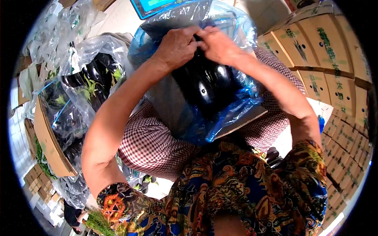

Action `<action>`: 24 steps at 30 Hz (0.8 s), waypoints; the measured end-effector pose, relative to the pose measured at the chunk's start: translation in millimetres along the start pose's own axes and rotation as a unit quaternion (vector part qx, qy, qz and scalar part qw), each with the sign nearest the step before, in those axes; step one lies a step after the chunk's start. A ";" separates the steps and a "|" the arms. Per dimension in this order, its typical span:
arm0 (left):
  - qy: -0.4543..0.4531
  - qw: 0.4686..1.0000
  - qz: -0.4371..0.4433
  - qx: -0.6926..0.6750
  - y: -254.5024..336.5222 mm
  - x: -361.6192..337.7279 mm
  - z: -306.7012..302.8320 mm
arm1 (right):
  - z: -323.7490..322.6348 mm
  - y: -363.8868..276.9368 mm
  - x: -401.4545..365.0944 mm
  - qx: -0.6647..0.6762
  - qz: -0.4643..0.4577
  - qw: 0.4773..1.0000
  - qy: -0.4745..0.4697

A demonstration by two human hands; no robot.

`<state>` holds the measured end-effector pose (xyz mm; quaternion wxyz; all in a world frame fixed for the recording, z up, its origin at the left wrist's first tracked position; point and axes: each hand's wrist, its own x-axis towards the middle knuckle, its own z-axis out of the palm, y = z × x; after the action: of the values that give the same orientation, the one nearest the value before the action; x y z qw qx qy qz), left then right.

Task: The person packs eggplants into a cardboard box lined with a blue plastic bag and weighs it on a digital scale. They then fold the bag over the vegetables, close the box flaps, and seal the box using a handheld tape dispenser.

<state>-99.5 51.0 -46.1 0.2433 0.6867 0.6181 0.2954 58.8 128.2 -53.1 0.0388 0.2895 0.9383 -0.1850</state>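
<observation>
Between my knees stands a cardboard box (246, 122) lined with a blue plastic bag (226, 118). Long, glossy, dark eggplants (202, 90) lie in it side by side. My left hand (179, 47) and my right hand (217, 45) meet over the far end of these eggplants, fingertips nearly touching. Both have their fingers bent and pressed together in a pinch. What sits between the fingertips is too small and partly hidden to make out. Crumpled clear plastic (189, 13) rises just beyond the hands.
At the left, a clear plastic bag (114, 46) holds more eggplants (94, 72) with green stems, beside an open carton (51, 137). A scale with a lit blue screen (153, 4) stands ahead. Stacked cartons (323, 43) line the right. Another person (73, 216) shows at lower left.
</observation>
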 end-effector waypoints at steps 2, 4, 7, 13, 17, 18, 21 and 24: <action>0.010 0.999 0.043 0.015 0.5 6.5 11.1 | -19.8 26.9 -28.1 -0.038 -0.076 0.991 0.101; -0.048 0.994 0.041 0.087 2.1 14.8 30.2 | -30.6 46.8 -51.7 -0.170 -0.107 0.974 0.109; -0.172 0.969 0.128 0.120 10.2 11.8 59.5 | -24.9 77.0 -64.7 -0.048 -0.073 0.995 0.058; -0.182 0.961 0.144 0.153 13.9 13.0 72.5 | -3.2 90.5 -65.4 0.030 -0.014 0.998 0.055; -0.171 0.964 -0.197 0.042 16.7 23.0 70.3 | -4.0 89.9 -59.3 0.052 0.007 0.997 0.064; -0.182 0.952 -0.246 0.006 9.1 30.9 67.5 | -4.7 90.2 -57.3 0.057 -0.004 0.996 0.066; -0.236 0.930 -0.271 0.072 16.6 51.5 74.2 | -5.6 90.8 -53.5 0.052 -0.016 0.998 0.043; -0.295 0.893 -0.338 -0.019 12.3 67.6 82.8 | -9.9 87.7 -55.3 -0.003 -0.014 1.000 -0.003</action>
<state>-28.2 119.2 -89.0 0.5129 0.4868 0.7070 -0.0096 154.0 169.7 -62.4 0.0399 0.2757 0.9428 -0.1831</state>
